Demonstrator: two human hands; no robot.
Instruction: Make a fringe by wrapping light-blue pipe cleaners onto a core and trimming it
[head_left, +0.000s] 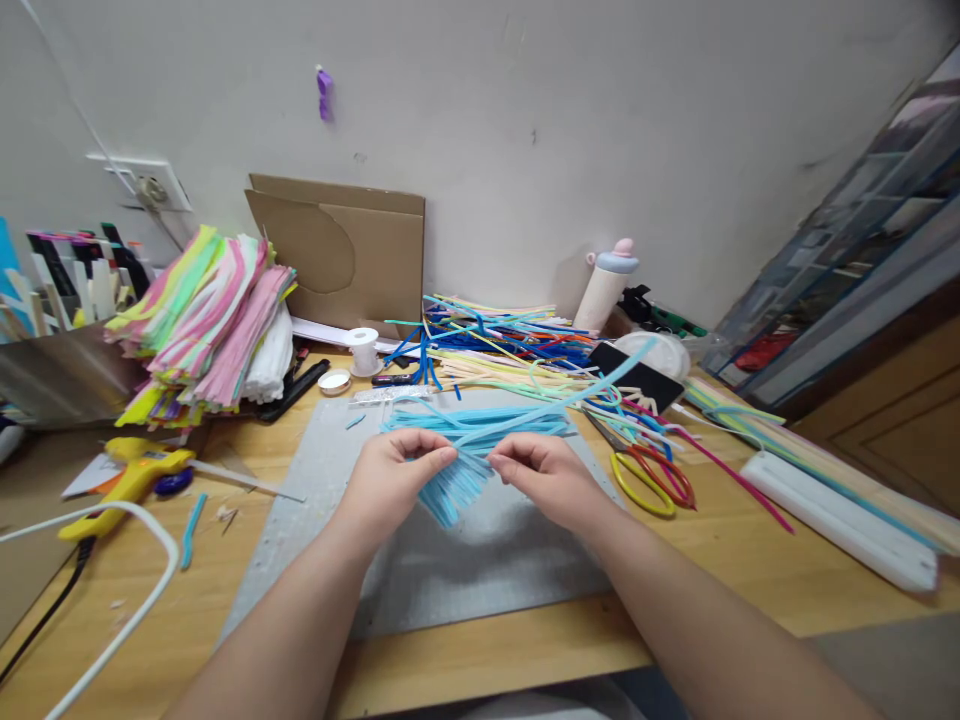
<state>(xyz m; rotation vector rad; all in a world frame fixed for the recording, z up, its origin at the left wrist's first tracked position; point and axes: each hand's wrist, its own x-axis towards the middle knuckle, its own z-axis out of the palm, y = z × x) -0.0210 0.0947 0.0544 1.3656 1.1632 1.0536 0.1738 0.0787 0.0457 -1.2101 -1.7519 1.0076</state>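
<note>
Light-blue pipe cleaners point(454, 490) fan out in a bundle over the grey mat point(480, 570), between my two hands. My left hand point(409, 475) is closed on the bundle's left side, thumb and index finger pressed together. On the other side, my right hand point(536, 475) pinches at the bundle's right edge; the bit between its fingertips is too small to name. One long light-blue strand point(592, 388) rises from the bundle toward the upper right. Behind the hands, more light-blue pipe cleaners point(517, 418) lie crosswise on the mat.
Scissors point(652, 480) and a white power strip point(840, 520) lie to the right. A yellow glue gun point(131, 480) with a cord is at left. Behind stand a colourful bundle point(210, 330), cardboard point(382, 250), a thread spool point(364, 352) and a bottle point(602, 290).
</note>
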